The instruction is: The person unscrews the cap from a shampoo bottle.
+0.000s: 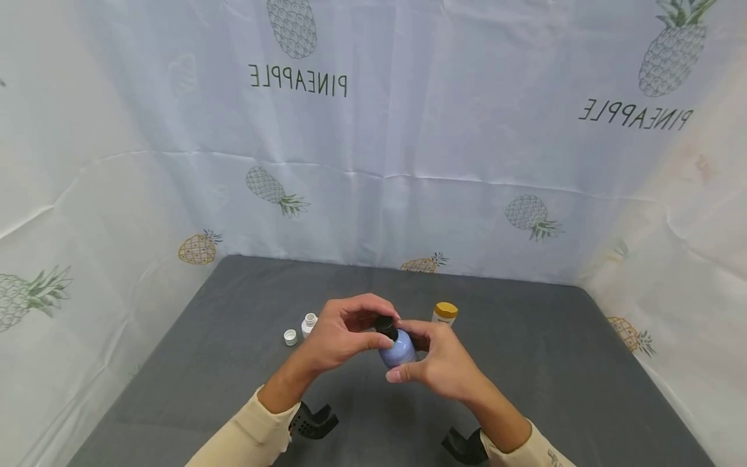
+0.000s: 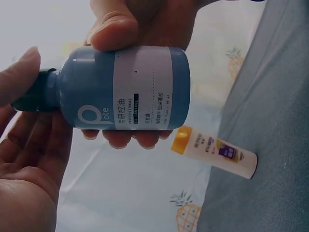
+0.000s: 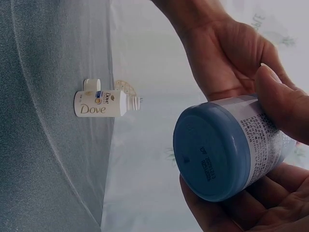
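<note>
A small blue shampoo bottle [image 1: 399,351] with a black cap [image 1: 384,325] is held up over the table between both hands. My left hand [image 1: 341,334] pinches the cap between thumb and fingers. Around the bottle's body is my right hand [image 1: 440,360], thumb on the near side and fingers behind. The left wrist view shows the pale label [image 2: 142,89] and the cap pointing left. In the right wrist view the bottle's flat base [image 3: 207,152] faces the camera, with small stamped print.
An uncapped white Dove bottle [image 3: 99,104] stands at the left, its white cap [image 1: 290,337] beside it on the grey table [image 1: 233,389]. Beyond the right hand stands a white bottle with a yellow cap [image 1: 446,310]. Pineapple-printed curtains [image 1: 373,220] enclose the table's back and sides.
</note>
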Available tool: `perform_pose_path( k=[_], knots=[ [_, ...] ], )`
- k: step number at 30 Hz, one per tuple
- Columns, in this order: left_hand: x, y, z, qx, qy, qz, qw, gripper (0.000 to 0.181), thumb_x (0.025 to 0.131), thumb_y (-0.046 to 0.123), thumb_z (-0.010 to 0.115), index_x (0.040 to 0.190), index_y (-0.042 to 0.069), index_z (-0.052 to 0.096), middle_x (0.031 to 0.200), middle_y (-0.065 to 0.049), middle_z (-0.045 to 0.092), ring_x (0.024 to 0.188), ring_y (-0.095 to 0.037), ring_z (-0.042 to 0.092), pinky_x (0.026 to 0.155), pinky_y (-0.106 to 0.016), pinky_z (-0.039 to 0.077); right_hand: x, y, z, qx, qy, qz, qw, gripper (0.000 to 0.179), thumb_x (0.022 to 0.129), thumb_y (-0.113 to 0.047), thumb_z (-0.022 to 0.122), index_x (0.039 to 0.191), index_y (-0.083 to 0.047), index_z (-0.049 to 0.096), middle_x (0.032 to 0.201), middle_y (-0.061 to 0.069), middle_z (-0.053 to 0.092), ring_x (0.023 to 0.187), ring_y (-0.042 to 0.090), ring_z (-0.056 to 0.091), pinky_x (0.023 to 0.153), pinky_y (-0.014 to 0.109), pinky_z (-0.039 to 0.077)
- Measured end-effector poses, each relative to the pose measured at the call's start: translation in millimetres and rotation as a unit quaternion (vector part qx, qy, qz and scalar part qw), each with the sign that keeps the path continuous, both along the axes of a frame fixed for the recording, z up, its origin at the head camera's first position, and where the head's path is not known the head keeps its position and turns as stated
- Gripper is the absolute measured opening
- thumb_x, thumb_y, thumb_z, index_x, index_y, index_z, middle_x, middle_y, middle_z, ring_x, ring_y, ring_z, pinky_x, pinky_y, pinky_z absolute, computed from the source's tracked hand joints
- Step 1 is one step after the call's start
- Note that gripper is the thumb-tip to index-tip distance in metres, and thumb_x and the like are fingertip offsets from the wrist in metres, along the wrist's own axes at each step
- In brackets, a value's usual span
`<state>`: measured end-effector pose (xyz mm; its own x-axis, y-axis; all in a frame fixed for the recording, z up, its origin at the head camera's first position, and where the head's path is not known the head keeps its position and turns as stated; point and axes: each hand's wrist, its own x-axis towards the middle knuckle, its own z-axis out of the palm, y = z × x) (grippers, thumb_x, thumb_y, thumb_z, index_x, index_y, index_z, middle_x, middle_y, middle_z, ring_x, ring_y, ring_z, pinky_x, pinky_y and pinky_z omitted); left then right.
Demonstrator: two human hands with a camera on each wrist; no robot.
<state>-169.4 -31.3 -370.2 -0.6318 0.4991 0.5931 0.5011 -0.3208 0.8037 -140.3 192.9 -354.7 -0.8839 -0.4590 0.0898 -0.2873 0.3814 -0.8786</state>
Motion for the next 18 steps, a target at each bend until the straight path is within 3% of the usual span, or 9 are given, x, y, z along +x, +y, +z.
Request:
perform_pose_path(
  k=[2, 6, 8, 11, 15, 18],
  knots=[
    [-0.9, 1.0, -0.7, 0.01, -0.001, -0.008, 0.9999, 0.038, 0.09, 0.002, 0.08, 0.121, -0.013, 0.064, 0.121, -0.019, 0.067, 0.113, -0.012, 0.069, 0.102, -0.029, 0.059, 0.4, 0.0, -0.1, 0.0, 0.001, -0.003, 1.0, 0.076, 0.079, -0.023, 0.093, 0.141, 0.005, 0.06, 0.138, 0.023, 0.067, 0.11, 0.028, 0.074, 0.087, 0.033, 0.064],
    [-4.3, 0.7, -1.9, 0.047, 0.006, -0.073, 0.9962, 0.04, 0.094, -0.007, 0.07, 0.128, -0.022, 0.055, 0.135, -0.005, 0.068, 0.124, -0.016, 0.068, 0.108, -0.032, 0.055, 0.5, -0.9, -1.0, -0.004, -0.001, 0.001, 1.0, 0.075, 0.079, -0.022, 0.093, 0.141, 0.005, 0.061, 0.134, 0.021, 0.069, 0.107, 0.025, 0.074, 0.087, 0.031, 0.063],
    [-4.7, -0.5, -2.0, 0.051, 0.007, -0.082, 0.9953, 0.038, 0.096, -0.009, 0.067, 0.128, -0.024, 0.054, 0.135, -0.001, 0.07, 0.125, -0.016, 0.068, 0.108, -0.031, 0.055, 0.4, -1.7, -1.2, -0.008, -0.001, 0.006, 1.0, 0.074, 0.079, -0.021, 0.093, 0.141, 0.004, 0.061, 0.132, 0.02, 0.07, 0.105, 0.024, 0.074, 0.086, 0.03, 0.062],
    [-4.0, -1.7, -2.1, 0.036, 0.002, -0.05, 0.9981, 0.035, 0.095, -0.006, 0.07, 0.125, -0.021, 0.059, 0.125, 0.001, 0.074, 0.116, -0.013, 0.071, 0.101, -0.029, 0.059, -0.1, -2.4, -1.5, -0.012, 0.0, 0.011, 0.9999, 0.075, 0.079, -0.021, 0.093, 0.142, 0.003, 0.061, 0.132, 0.019, 0.071, 0.105, 0.023, 0.074, 0.087, 0.03, 0.062],
    [-2.8, 0.2, -2.2, 0.015, -0.011, 0.0, 0.9998, 0.035, 0.09, 0.001, 0.079, 0.118, -0.014, 0.064, 0.114, -0.005, 0.07, 0.106, -0.011, 0.069, 0.098, -0.028, 0.06, -0.5, -2.4, -1.4, -0.01, -0.002, 0.003, 0.9999, 0.075, 0.078, -0.02, 0.093, 0.142, 0.004, 0.061, 0.134, 0.02, 0.07, 0.105, 0.023, 0.075, 0.087, 0.033, 0.064],
    [-2.7, 2.3, -2.4, 0.02, -0.009, -0.004, 0.9998, 0.039, 0.089, 0.003, 0.081, 0.119, -0.014, 0.063, 0.117, -0.007, 0.066, 0.109, -0.011, 0.068, 0.101, -0.027, 0.059, -0.6, -2.2, -1.8, -0.007, -0.005, 0.002, 1.0, 0.073, 0.078, -0.02, 0.093, 0.14, 0.004, 0.062, 0.133, 0.021, 0.07, 0.105, 0.023, 0.075, 0.085, 0.031, 0.064]
  ],
)
